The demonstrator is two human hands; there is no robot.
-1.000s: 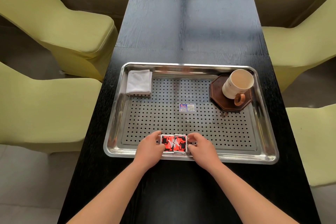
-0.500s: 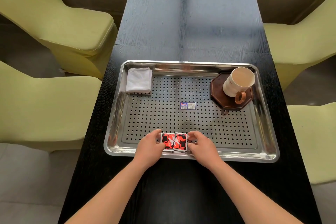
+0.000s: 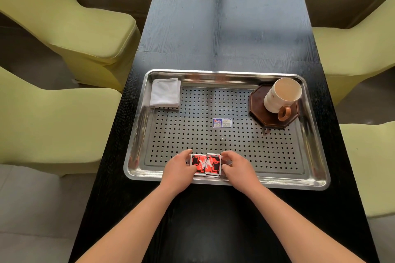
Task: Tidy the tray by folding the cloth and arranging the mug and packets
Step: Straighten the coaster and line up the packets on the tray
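Fingers (image 3: 188, 154) of the left hand (image 3: 180, 168) and of the right hand (image 3: 238, 170) are curled against the outer sides of the packets (image 3: 206, 164), which are squeezed between them just inside the tray's near rim, about midway along it. The black counter (image 3: 224, 28) is seen to run on well past the tray's far rim. The steel tray (image 3: 277, 184) is set square across it. The folded cloth (image 3: 165, 95) is laid in the tray's far left corner, and the mug (image 3: 282, 96) is stood on a dark coaster (image 3: 255, 102) in its far right corner. The step in hand is judged to be the squaring of the packets, the last item. A clean release is called for next, with both hands drawn back over the near rim and the packets not nudged. The raised lip lies just behind the packets, and open perforated floor is left beyond them.
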